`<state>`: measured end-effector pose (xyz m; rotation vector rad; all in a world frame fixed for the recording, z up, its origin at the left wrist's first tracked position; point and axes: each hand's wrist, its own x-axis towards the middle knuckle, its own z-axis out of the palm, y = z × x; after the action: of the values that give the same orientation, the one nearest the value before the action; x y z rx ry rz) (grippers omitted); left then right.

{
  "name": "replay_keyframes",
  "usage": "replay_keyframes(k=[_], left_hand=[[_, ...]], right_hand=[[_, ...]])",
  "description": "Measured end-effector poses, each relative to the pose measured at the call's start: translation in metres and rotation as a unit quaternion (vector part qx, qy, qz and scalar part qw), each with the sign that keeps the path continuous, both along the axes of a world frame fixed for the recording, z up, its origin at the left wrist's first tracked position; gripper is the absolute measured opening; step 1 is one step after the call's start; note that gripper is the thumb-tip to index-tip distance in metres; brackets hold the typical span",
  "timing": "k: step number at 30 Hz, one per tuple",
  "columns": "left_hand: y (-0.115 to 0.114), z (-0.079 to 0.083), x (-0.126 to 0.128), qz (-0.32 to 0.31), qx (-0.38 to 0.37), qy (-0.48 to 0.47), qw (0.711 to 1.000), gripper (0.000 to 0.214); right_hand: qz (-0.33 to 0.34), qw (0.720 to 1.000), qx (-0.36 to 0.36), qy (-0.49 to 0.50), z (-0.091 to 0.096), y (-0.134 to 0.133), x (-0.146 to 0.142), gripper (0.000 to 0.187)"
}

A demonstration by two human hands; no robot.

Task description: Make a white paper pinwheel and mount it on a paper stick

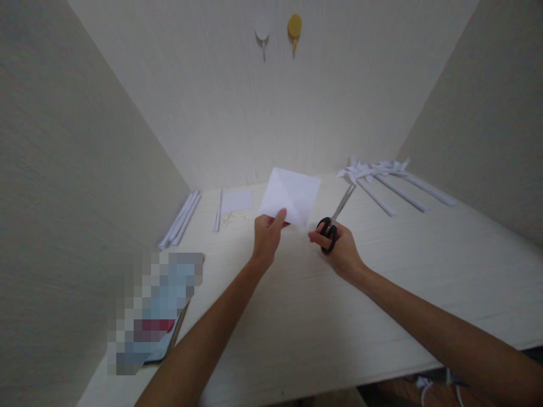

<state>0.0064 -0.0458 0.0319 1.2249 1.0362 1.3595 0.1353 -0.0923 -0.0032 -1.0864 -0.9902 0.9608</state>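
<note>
A square sheet of white paper [292,192] with a faint diagonal crease is pinched at its lower edge by my left hand [267,234], thumb on top. My right hand [341,249] holds a pair of scissors [326,233] by its black handles, with fingers through the loops. The metal blades point up and away to the right, apart from the paper; they look slightly parted. Both hands are above the white table [305,316]. The fingers of my left hand behind the paper are partly hidden.
Rolled paper sticks [180,220] lie at the left wall. Nearby are a thin roll [218,210], a white square [237,200] and small pale bits [233,217]. A pixelated flat object [169,305] lies front left. Paper pinwheel-like pieces on sticks [373,169] lie back right. Two hooks [294,27] hang on the wall.
</note>
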Motion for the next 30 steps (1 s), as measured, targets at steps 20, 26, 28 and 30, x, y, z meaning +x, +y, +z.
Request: replay_keyframes(k=[20, 26, 28, 30], left_hand=[[-0.002, 0.036, -0.004, 0.029, 0.073, 0.015, 0.997, 0.011], [-0.003, 0.035, -0.003, 0.020, 0.059, 0.031, 0.998, 0.012], [-0.004, 0.034, -0.003, 0.026, 0.060, 0.032, 0.997, 0.012], [-0.004, 0.034, -0.003, 0.033, 0.061, 0.029, 0.997, 0.012]], right_hand=[[0.273, 0.939, -0.043, -0.205, 0.003, -0.016, 0.001, 0.037], [0.263, 0.943, -0.047, -0.199, 0.001, -0.016, 0.000, 0.039], [0.265, 0.943, -0.043, -0.195, 0.001, -0.016, 0.000, 0.039], [0.266, 0.944, -0.043, -0.193, 0.001, -0.016, 0.000, 0.038]])
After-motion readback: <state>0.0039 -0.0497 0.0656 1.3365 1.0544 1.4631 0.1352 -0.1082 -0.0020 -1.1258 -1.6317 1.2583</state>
